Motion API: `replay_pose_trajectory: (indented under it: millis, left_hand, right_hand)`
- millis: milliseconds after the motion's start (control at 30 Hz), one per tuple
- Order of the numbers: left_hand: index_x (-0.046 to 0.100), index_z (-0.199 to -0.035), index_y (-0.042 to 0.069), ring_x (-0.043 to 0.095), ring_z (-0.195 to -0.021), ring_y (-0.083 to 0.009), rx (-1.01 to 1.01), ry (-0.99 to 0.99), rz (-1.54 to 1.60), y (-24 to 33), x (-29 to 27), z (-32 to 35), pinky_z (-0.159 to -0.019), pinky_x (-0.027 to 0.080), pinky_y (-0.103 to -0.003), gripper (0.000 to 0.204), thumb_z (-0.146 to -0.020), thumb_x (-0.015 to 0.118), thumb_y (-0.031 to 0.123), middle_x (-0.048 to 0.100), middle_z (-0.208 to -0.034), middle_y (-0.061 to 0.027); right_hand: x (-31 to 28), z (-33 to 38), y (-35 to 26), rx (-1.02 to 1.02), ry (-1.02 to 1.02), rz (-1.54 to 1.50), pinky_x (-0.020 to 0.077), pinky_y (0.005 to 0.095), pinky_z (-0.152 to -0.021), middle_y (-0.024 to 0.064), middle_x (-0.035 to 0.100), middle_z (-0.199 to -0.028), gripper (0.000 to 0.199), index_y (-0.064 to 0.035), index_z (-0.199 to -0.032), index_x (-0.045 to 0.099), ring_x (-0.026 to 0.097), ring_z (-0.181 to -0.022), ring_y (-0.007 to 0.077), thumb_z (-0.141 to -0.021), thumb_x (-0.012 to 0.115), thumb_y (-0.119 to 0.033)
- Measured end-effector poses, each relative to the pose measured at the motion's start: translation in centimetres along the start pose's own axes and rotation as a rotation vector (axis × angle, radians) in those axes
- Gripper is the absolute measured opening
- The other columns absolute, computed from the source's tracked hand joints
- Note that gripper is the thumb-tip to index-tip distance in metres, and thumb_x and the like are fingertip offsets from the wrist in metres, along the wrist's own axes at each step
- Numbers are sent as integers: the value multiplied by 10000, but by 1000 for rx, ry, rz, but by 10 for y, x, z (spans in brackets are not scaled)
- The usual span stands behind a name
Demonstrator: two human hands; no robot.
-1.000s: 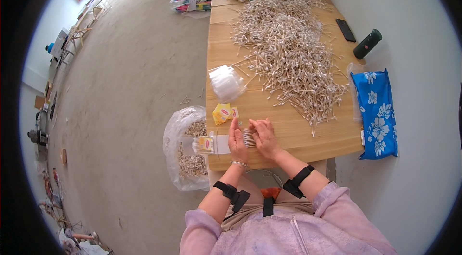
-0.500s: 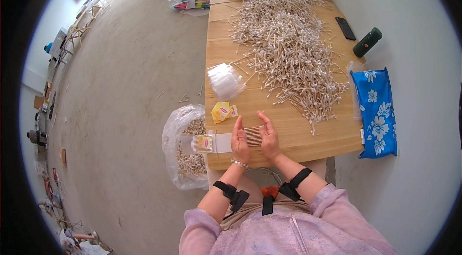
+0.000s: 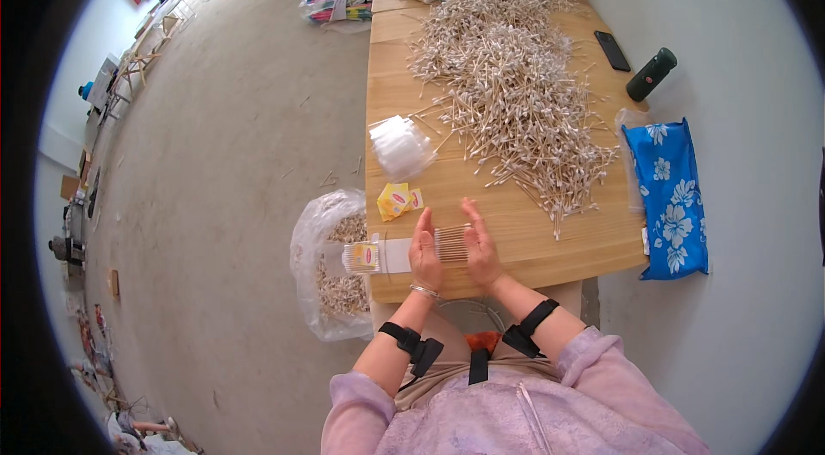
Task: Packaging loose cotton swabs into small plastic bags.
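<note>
From where I stand: row of cotton swabs [image 3: 453, 244] on wooden table [image 3: 563, 261], directly between left hand [image 3: 424, 256] and right hand [image 3: 484, 259], sticks running left–right, palm to palm; both hands open, fingers extended, equally near, contact unclear

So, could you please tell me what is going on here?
A person at a table has a row of cotton swabs between their two hands. The left hand is at the row's left end and the right hand at its right end, fingers extended. A loose swab pile lies farther up the table. Yellow cards and clear sleeves lie beyond the left hand.
</note>
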State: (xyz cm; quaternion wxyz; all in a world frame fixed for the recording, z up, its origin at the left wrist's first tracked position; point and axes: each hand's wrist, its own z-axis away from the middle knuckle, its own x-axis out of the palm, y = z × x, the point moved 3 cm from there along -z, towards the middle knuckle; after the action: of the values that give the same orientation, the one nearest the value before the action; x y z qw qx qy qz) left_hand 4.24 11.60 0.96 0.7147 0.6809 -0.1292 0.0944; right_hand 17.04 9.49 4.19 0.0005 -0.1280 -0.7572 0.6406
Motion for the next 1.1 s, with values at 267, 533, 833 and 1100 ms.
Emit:
replay_pose_trajectory:
  millis: [267, 533, 833, 1100]
  left_hand:
    - [305, -1418, -41, 285, -1382, -227, -34, 27, 136, -8, -4, -2, -1144, 211, -345, 554, -1023, 339, 347, 325, -1478, -145]
    - [313, -1411, -47, 277, -1386, -221, -61, 34, 163, -13, -14, -3, -1140, 207, -339, 546, -1024, 346, 337, 321, -1484, -135]
    - [520, -1307, 74, 466, -1071, -291, 313, -313, -942, 44, -17, 55, -949, 364, -373, 428, -917, 540, 252, 504, -1136, -134]
    - [489, -1342, 101, 427, -1012, -282, 339, -478, -1274, 48, -10, 66, -924, 293, -413, 559, -871, 585, 386, 485, -1066, -103]
  right_hand:
    - [-31, 10, 5, -57, -4, 244, 163, 394, -1154, 203, 225, -1514, 575, 21, -1439, 257, 168, -1429, 311, -973, 420, -274]
    - [1, 20, -9, -168, -520, 1066, 58, 432, -1173, 216, 109, -1536, 975, 57, -1450, 151, 60, -1443, 321, -823, 547, -577]
    - [-3, 21, 1, -210, -494, 1113, 74, 434, -1173, 223, 128, -1530, 1058, 53, -1455, 136, 94, -1437, 334, -761, 578, -613]
    - [-1, 23, 2, -253, -463, 1064, 81, 440, -1173, 237, 120, -1526, 1032, 57, -1449, 149, 90, -1436, 344, -758, 591, -569]
